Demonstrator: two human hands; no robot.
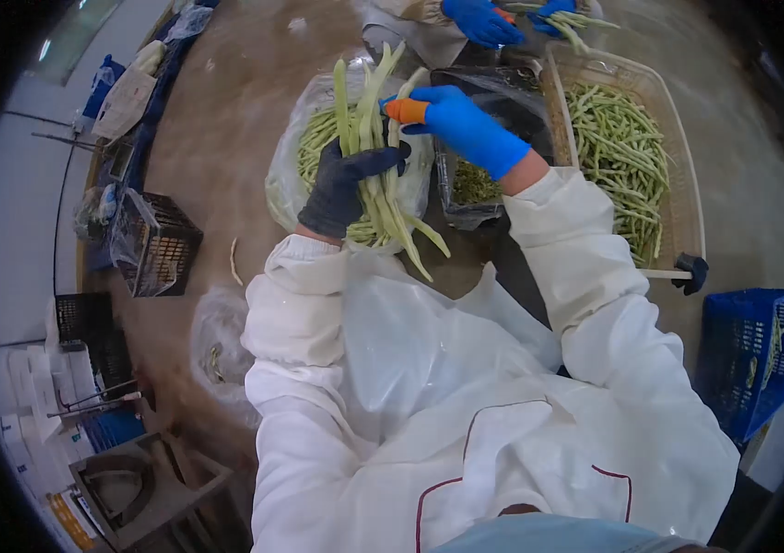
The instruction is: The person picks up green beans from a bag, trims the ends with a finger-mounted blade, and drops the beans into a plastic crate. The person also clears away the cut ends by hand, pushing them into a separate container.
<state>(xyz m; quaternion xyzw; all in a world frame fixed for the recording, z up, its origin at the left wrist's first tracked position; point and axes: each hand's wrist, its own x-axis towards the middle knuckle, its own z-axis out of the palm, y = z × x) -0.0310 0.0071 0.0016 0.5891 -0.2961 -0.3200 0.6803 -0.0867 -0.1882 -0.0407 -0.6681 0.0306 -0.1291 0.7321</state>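
Observation:
My left hand [337,192], in a dark glove, is wrapped round a bunch of long pale green beans [376,120]. The beans stick up above the fist and hang out below it. My right hand [470,129], in a blue glove with an orange finger cover, is closed at the upper part of the bunch. Its fingertips pinch one bean; whether they also hold a small tool cannot be made out. Beneath the left hand lies a clear plastic bag [283,175] with more green beans [316,138].
A black crate [452,189] holds green trimmings; a pale crate [685,184] of beans stands right of it. Opposite, a co-worker's blue-gloved hands [489,20] hold beans. Also around are a blue crate [747,359], a black crate [166,249] and a plastic bag [217,332].

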